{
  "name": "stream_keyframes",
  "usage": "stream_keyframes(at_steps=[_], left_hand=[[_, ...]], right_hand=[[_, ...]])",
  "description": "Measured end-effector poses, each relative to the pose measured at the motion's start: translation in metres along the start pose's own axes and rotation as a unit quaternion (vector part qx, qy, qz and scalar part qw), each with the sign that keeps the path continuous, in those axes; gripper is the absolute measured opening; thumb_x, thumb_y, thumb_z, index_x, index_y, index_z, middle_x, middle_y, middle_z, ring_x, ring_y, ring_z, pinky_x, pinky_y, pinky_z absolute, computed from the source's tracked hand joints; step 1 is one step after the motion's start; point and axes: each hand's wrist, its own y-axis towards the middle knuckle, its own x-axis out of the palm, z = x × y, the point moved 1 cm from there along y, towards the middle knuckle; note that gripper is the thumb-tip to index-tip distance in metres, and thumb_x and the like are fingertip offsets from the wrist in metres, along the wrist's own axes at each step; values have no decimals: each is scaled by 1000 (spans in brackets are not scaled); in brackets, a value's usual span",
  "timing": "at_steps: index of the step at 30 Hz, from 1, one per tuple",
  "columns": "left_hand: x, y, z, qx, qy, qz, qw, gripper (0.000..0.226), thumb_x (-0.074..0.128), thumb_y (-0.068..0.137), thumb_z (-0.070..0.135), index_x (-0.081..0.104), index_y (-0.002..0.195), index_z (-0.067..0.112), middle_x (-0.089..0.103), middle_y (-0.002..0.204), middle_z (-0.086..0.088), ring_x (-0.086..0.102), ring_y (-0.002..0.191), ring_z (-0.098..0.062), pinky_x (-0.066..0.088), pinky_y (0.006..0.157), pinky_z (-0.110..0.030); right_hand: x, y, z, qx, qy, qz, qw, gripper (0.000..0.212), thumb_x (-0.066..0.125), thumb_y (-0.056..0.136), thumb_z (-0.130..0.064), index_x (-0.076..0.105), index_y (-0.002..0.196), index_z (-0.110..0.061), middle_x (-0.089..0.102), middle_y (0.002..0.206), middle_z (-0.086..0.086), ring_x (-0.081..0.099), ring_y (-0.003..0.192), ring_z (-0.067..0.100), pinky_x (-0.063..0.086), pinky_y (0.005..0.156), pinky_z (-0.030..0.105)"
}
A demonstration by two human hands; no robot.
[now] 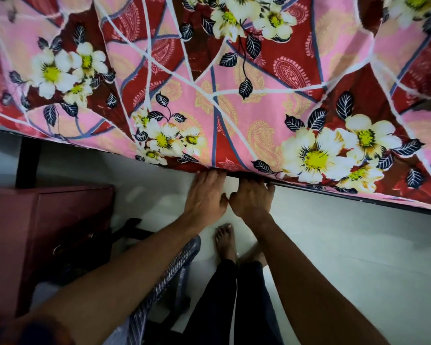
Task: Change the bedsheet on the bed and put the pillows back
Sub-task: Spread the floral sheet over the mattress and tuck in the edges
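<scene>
My left hand (204, 192) and my right hand (251, 197) are sitting side by side in the middle of the frame, thumbs almost touching. My right hand's fingers are bending at the knuckles and curling over the bottom edge of the pink and red flowery cloth bedsheet (209, 95). My left hand's fingers are reaching up to the same edge, but the tips are hiding under the cloth, so I cannot tell if they are holding it.

The bedsheet is lying right above both hands and filling the whole top half of the frame. Its bottom edge is running long-ways from the middle left down toward the lower right, along the thin dark bed rail (358, 199). Both hands are just as near to it.

I think I am tucking this edge in, so the next push is going up and under, away from me.

Below is the pale shiny floor (334, 245), with a dark red box-shaped cabinet (47, 232) at lower left. I am not seeing any pillows here.
</scene>
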Motion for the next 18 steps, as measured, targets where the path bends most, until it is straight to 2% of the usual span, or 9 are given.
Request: stream_keyframes(at_steps=[2,4,7,9,10,12,14,16,18], left_hand=[[1,0,-13,-25,55,-39,997,74,65,76,31,42,144,14,47,137,-4,43,130,-29,32,114,-50],[5,0,-20,-16,76,-46,996,74,65,78,34,41,145,14,45,142,-5,40,134,-30,25,118,-51],[10,0,-22,-3,61,-33,998,75,62,79,39,42,146,13,45,143,-7,40,135,-30,26,117,-52],[6,8,-28,-2,29,-2,1000,62,63,75,35,57,133,15,57,131,-5,51,124,-30,35,111,-51],[3,13,-33,-2,5,7,1000,52,65,72,30,65,122,16,65,121,-5,57,115,-32,43,103,-49],[-7,23,-40,0,-66,22,998,36,65,72,20,72,106,13,73,103,-8,66,96,-34,54,85,-42],[-16,21,-50,0,-109,48,993,32,64,76,14,74,107,12,75,97,-8,68,87,-30,56,74,-35],[-22,7,-63,0,-97,97,991,35,63,77,11,72,111,12,75,96,-7,67,85,-27,54,73,-32],[-20,-9,-77,-18,-58,117,991,39,62,80,16,69,117,9,72,104,-8,65,94,-27,52,83,-37]], right_hand=[[-5,0,1,11,2,-22,1000,69,56,87,-35,34,151,-21,42,154,3,33,143,25,29,108,47],[-10,-6,3,17,-8,-9,1000,62,56,87,-34,43,146,-21,50,148,4,43,137,26,32,105,47],[-10,-19,-13,-40,-13,97,994,43,63,81,-31,65,122,-17,70,121,3,64,113,28,46,92,43],[-4,-16,-28,-96,10,145,985,43,65,76,-29,68,118,-16,72,115,2,66,106,30,49,85,42],[0,-10,-34,-101,21,132,986,45,63,78,-30,66,122,-17,71,118,3,65,108,31,47,87,42],[8,1,-42,-66,14,49,997,56,59,85,-30,54,138,-16,61,136,7,55,124,32,41,96,43],[16,5,-45,-50,-13,4,999,67,58,85,-29,40,149,-16,47,149,6,41,137,31,37,100,44],[17,7,-51,-44,-19,5,999,71,58,84,-29,36,150,-17,43,152,5,38,139,29,37,100,44],[10,12,-54,-29,10,-8,1000,66,59,85,-30,41,148,-20,47,149,6,43,136,30,37,103,44]])
